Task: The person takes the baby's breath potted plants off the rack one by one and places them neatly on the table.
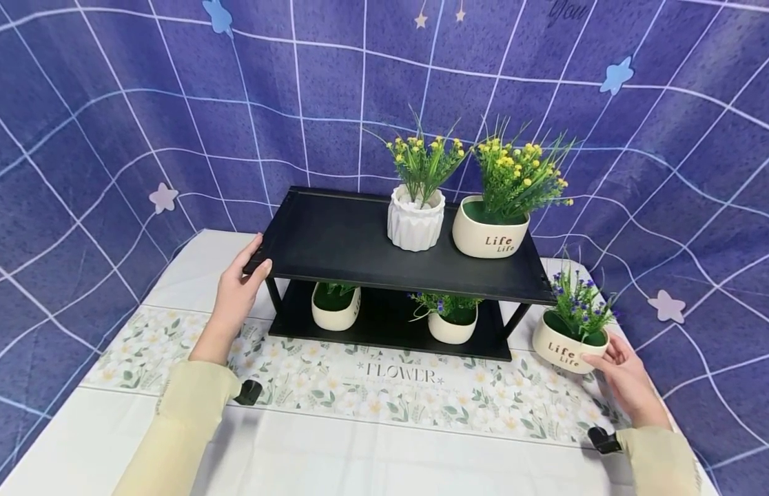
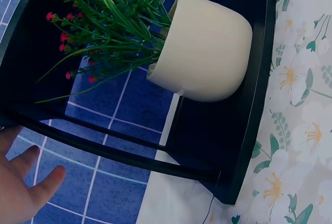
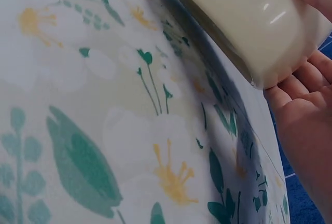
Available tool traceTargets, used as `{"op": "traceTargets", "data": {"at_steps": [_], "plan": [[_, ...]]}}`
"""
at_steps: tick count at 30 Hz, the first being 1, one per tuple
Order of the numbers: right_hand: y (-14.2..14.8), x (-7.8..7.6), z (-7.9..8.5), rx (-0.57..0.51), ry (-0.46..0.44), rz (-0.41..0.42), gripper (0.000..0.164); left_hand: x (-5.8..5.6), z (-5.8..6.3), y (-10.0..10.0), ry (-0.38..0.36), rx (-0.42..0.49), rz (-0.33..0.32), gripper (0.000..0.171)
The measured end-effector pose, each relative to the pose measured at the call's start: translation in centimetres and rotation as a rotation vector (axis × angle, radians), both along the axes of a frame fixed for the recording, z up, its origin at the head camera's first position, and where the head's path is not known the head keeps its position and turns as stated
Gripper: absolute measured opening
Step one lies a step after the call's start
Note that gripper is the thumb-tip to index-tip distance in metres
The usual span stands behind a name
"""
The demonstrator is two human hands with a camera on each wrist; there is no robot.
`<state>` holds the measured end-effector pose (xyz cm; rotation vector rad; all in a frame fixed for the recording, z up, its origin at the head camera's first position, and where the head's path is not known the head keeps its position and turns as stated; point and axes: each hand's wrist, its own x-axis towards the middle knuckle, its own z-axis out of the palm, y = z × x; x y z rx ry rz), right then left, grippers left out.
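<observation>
My right hand (image 1: pixel 629 382) grips a cream oval flowerpot (image 1: pixel 561 350) with purple flowers, at the right of a black two-tier shelf (image 1: pixel 335 234). In the right wrist view, the thumb lies on the lettered side of the pot (image 3: pixel 259 32) and the curled fingers (image 3: pixel 306 76) are at its end. A shadow falls on the cloth beside it; whether the base touches is unclear. My left hand (image 1: pixel 236 289) touches the left front corner of the upper tier, thumb and index finger either side. Its other fingers (image 2: pixel 49 185) are spread in the left wrist view.
On the upper tier stand a white fluted pot (image 1: pixel 415 227) and a cream "Life" pot (image 1: pixel 490 234), both with yellow flowers. The lower tier bears two cream pots, one left (image 1: pixel 336 313) and one right (image 1: pixel 451 329). A floral runner (image 1: pixel 372 393) crosses the white table; a blue curtain (image 1: pixel 335 89) hangs behind.
</observation>
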<state>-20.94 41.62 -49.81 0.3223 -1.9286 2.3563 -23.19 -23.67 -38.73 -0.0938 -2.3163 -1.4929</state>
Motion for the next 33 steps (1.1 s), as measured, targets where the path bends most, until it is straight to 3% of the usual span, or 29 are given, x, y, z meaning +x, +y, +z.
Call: {"op": "traceTargets", "data": {"at_steps": [9,18,20,26,33], "plan": [[0.3,-0.8,-0.2,-0.011,0.033,0.075,0.064,0.1,0.0,0.1,-0.014,-0.001,0.011,0.054],[1.1,-1.2,-0.6,0.11,0.078,0.164,0.057,-0.2,-0.1,0.0,-0.023,0.018,0.013,0.053],[1.2,-1.3,-0.7,0.126,0.061,0.153,0.055,-0.4,-0.3,-0.1,-0.019,0.03,0.005,0.053],[1.1,-1.4,-1.0,0.217,-0.043,0.063,0.083,-0.4,-0.4,-0.2,-0.007,0.029,0.004,0.053],[0.5,-1.6,-0.6,0.28,-0.13,-0.062,0.082,-0.2,-0.3,-0.1,0.003,0.035,0.0,0.053]]}}
